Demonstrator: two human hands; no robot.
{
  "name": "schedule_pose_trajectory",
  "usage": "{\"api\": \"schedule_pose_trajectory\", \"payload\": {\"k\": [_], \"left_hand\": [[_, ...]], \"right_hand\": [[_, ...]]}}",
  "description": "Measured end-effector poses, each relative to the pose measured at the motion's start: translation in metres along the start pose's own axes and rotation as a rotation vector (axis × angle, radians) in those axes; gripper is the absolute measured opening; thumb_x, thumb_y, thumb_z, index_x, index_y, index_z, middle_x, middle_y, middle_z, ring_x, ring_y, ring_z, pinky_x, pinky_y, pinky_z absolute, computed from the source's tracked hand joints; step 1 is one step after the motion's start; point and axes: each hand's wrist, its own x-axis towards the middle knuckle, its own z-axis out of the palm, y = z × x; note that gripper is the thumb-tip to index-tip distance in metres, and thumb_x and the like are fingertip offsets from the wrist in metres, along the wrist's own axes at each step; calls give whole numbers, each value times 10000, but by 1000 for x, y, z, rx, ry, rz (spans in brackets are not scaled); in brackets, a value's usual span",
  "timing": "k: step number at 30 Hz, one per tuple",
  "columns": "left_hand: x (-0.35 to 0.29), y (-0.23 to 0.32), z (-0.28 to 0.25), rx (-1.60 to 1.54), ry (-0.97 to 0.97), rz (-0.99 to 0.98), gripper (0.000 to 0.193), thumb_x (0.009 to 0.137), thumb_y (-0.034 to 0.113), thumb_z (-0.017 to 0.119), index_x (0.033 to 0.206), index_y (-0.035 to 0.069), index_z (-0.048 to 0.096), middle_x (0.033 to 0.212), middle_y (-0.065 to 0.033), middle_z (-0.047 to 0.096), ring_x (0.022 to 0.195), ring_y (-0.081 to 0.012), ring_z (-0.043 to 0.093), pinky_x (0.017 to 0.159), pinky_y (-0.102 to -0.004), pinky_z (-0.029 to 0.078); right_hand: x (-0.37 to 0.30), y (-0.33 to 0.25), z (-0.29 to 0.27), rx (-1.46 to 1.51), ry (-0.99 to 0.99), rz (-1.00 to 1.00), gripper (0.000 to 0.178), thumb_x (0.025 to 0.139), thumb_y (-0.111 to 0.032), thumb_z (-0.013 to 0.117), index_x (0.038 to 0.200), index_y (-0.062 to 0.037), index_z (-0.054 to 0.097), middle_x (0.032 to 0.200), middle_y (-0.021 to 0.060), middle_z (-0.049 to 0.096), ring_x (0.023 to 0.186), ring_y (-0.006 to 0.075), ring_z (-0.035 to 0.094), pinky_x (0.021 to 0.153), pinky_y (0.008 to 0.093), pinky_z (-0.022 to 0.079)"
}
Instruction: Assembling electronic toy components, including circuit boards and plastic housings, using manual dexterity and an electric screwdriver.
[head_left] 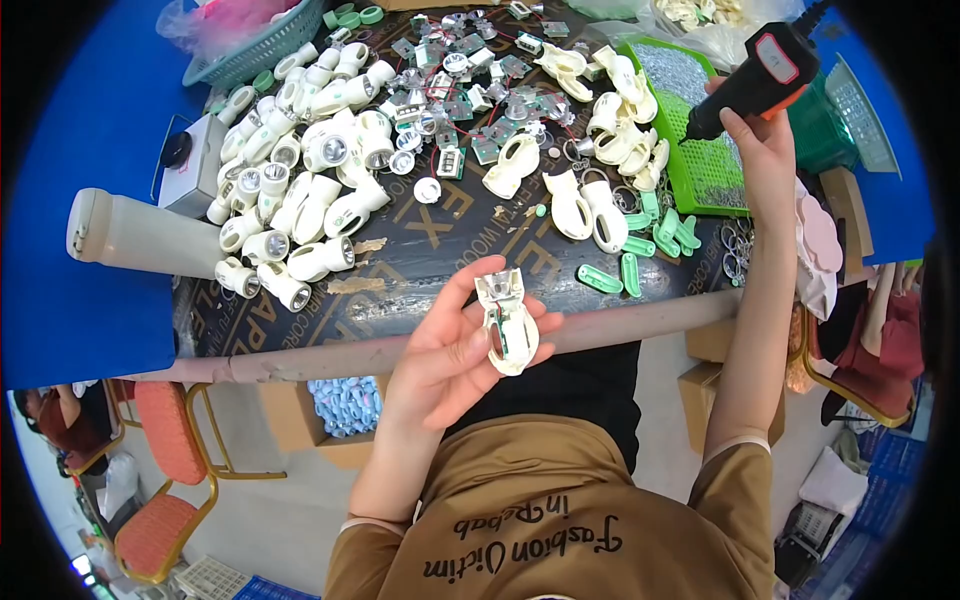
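My left hand (440, 355) holds up a small white flashlight body (514, 340), its inner side showing, near the table's front edge. A lamp cup and wiring sit inside the shell. My right hand (764, 150) grips a black electric screwdriver (752, 85) by its body, its tip pointing down and left over a bright green basket (714, 211). Small silver screws (668, 72) lie in that basket. Left of it are loose white shells (622, 140) and mint-green oval parts (668, 232).
Assembled white flashlights (325, 150) are heaped at the left, beside a white cylinder (145, 235) and a box with a black knob (190, 160). Circuit boards with red wires (450, 100) spread across the back middle. A blue basket (255, 50) stands at the far left.
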Motion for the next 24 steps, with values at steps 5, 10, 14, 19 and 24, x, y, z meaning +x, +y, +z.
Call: {"api": "schedule_pose_trajectory", "payload": {"k": [5,10,14,19,24], "left_hand": [[2,0,-6,-42,9,-2,571,881,44,511,1369,98,221,1212,-213,469,1176,-407,439,973,-510,399],[4,-1,-5,-41,11,-9,581,883,60,517,1375,99,212,1226,-217,456,1164,-401,453,952,-512,420],[2,0,-8,-67,-41,-14,600,884,79,526,1384,97,196,1235,-223,444,1158,-400,460,905,-504,460],[-1,-2,-12,-47,-33,6,634,889,71,499,1409,61,137,1201,-280,437,1095,-440,498,760,-460,545],[2,-1,-13,-32,-83,-40,653,887,128,528,1408,36,145,1187,-267,463,1037,-394,544,712,-397,545]], "right_hand": [[17,0,-11,-42,112,-49,324,803,-63,654,1093,-3,522,1009,64,606,964,150,568,863,283,421],[23,-22,-16,219,132,12,347,858,-52,572,1170,51,459,1120,121,561,984,215,593,869,321,446],[3,-49,-7,835,-156,-56,295,838,10,516,1121,22,431,1113,143,485,1038,227,521,932,440,441],[-43,-85,24,1072,-282,-55,268,847,-3,501,1076,-66,377,961,70,415,873,141,467,804,336,413],[-85,-93,53,1094,-111,-147,811,649,-453,770,1226,-5,418,766,-14,409,630,71,408,609,229,317]]}}
